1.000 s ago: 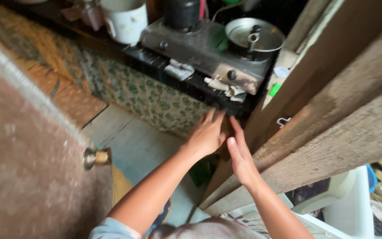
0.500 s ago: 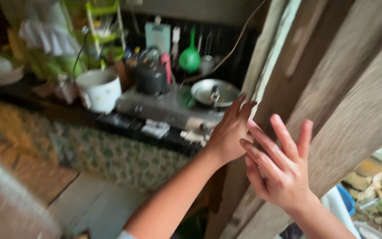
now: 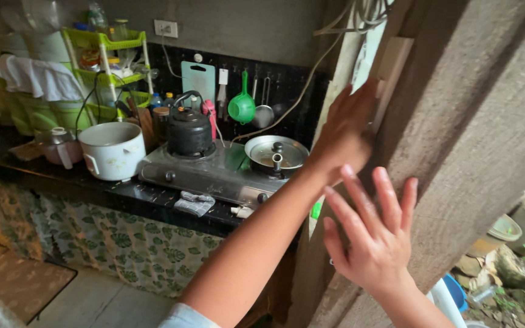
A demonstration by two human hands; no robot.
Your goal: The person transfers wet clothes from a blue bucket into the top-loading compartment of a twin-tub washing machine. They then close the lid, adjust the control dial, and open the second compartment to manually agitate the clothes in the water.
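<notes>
Our left hand (image 3: 350, 130) and right hand (image 3: 375, 240) have climbed the wooden door (image 3: 457, 158), both grips released, palms flat on it.

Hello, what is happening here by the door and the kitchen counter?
A person stands at a rough wooden door and has both bare hands on it. The left hand lies flat near the door's edge, high up; the right hand presses lower, fingers spread. Neither hand holds anything. Beside the door, on the dark counter, stand a gas stove with a black kettle and a lidded pan, and a white rice cooker.
</notes>
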